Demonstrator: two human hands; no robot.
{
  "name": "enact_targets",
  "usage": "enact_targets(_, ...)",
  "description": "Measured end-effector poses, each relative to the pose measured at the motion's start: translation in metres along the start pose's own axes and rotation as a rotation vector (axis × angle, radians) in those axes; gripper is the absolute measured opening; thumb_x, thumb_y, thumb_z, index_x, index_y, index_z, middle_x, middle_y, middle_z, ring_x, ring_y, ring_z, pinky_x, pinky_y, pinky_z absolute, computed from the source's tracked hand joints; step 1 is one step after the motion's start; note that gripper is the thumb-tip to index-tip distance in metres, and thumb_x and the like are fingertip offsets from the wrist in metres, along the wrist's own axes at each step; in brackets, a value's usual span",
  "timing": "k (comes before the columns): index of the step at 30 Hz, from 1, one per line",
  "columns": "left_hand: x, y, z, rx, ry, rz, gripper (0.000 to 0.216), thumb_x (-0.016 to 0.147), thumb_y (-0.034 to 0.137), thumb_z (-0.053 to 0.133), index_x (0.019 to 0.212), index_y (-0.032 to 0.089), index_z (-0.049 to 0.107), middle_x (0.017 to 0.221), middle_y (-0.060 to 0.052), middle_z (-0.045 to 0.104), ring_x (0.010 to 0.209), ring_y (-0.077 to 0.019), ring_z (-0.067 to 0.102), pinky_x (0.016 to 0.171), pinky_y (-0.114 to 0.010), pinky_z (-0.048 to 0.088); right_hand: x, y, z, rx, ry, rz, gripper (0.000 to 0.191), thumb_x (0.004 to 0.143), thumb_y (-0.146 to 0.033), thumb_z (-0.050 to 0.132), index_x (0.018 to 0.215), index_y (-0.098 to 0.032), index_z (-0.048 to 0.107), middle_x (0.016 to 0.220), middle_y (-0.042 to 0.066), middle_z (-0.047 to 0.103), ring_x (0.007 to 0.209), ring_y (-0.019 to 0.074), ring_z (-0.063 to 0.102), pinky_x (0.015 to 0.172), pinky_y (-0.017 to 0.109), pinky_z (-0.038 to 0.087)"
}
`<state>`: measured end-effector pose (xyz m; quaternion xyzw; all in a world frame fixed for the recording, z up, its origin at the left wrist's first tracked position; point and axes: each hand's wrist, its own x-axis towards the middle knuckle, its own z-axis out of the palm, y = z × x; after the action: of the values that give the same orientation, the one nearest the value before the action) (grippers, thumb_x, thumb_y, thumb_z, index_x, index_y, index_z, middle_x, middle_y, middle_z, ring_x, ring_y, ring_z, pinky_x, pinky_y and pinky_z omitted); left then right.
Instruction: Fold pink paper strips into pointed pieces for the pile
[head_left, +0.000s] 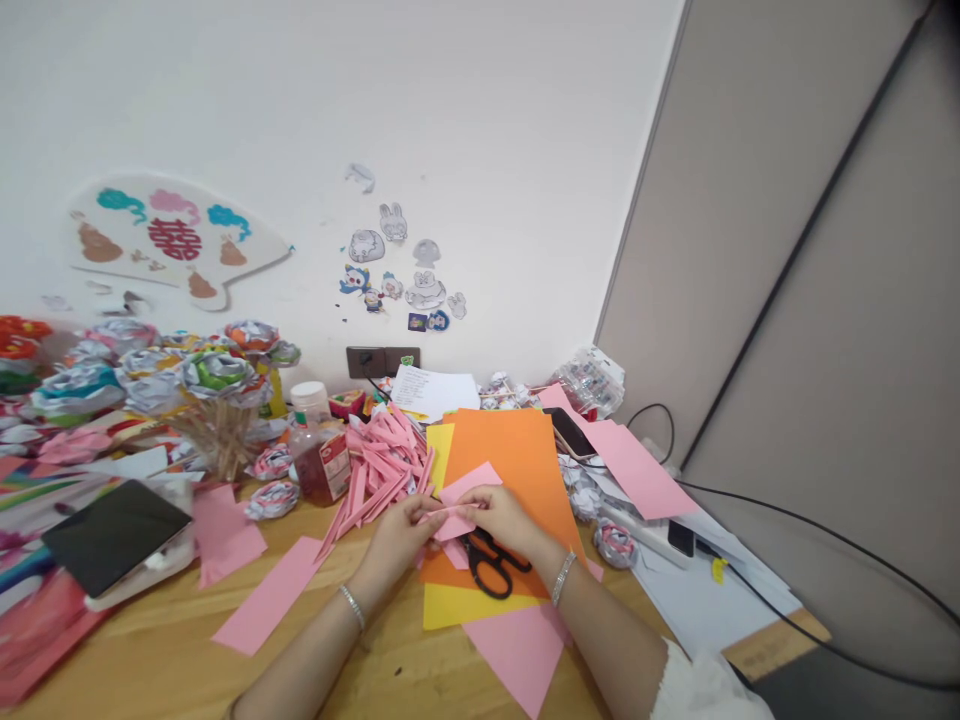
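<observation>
My left hand [401, 538] and my right hand [504, 515] meet over the wooden desk [172, 640], both pinching a small pink paper piece [459, 505] between their fingertips. The paper is folded along its near edge. Black scissors [489, 565] lie just under my right hand on an orange sheet [517, 455] that rests on a yellow sheet [457, 605]. A heap of folded pink paper strips [382, 465] lies just beyond my left hand. Each wrist carries a silver bracelet.
Pink paper sheets [266, 600] lie to the left and near front. A tablet [112, 535] sits at the left, a bottle [319, 455] and paper flowers on sticks [214, 385] behind. A phone [570, 432], cables and a power strip [660, 535] are at the right.
</observation>
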<state>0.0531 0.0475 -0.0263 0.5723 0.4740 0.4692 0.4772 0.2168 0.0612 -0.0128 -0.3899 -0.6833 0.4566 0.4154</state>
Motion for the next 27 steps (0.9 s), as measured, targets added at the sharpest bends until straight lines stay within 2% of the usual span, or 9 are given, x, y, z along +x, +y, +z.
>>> enact_targets(7, -0.003, 0.006, 0.0, -0.012, -0.041, -0.02, 0.022, 0.065, 0.036, 0.061, 0.066, 0.014, 0.056, 0.048, 0.004, 0.052, 0.042, -0.0103, 0.05, 0.042, -0.02, 0.038, 0.003, 0.007, -0.003, -0.005, -0.035, -0.014, 0.02, 0.07, -0.032, 0.058, 0.068, -0.013, 0.062, 0.061, -0.001, 0.052, 0.055, 0.0094, 0.043, 0.052, 0.02, 0.032)
enact_targets(14, -0.007, 0.015, -0.001, 0.123, -0.026, 0.015, 0.024, 0.065, 0.037, 0.06, 0.059, 0.015, 0.056, 0.048, 0.003, 0.054, 0.045, -0.0108, 0.049, 0.042, -0.019, 0.034, 0.002, 0.004, -0.01, -0.121, -0.101, -0.048, 0.02, 0.071, -0.028, 0.055, 0.057, -0.014, 0.054, 0.053, -0.004, 0.043, 0.052, 0.008, 0.037, 0.047, 0.019, 0.028)
enact_targets(22, -0.005, 0.009, 0.001, 0.059, -0.042, 0.012, 0.02, 0.065, 0.034, 0.06, 0.064, 0.014, 0.056, 0.051, 0.002, 0.055, 0.046, -0.0118, 0.051, 0.046, -0.021, 0.038, 0.005, 0.011, -0.017, -0.121, -0.065, -0.04, 0.017, 0.07, -0.026, 0.055, 0.057, -0.015, 0.052, 0.057, -0.003, 0.045, 0.053, 0.0094, 0.041, 0.05, 0.02, 0.03)
enact_targets(27, -0.007, 0.012, -0.001, 0.093, -0.051, 0.024, 0.017, 0.063, 0.031, 0.062, 0.059, 0.014, 0.058, 0.05, 0.003, 0.054, 0.047, -0.0111, 0.047, 0.045, -0.02, 0.031, 0.002, 0.009, -0.012, -0.162, -0.097, -0.048, 0.016, 0.071, -0.024, 0.053, 0.058, -0.014, 0.052, 0.056, -0.003, 0.043, 0.053, 0.0091, 0.039, 0.049, 0.02, 0.03)
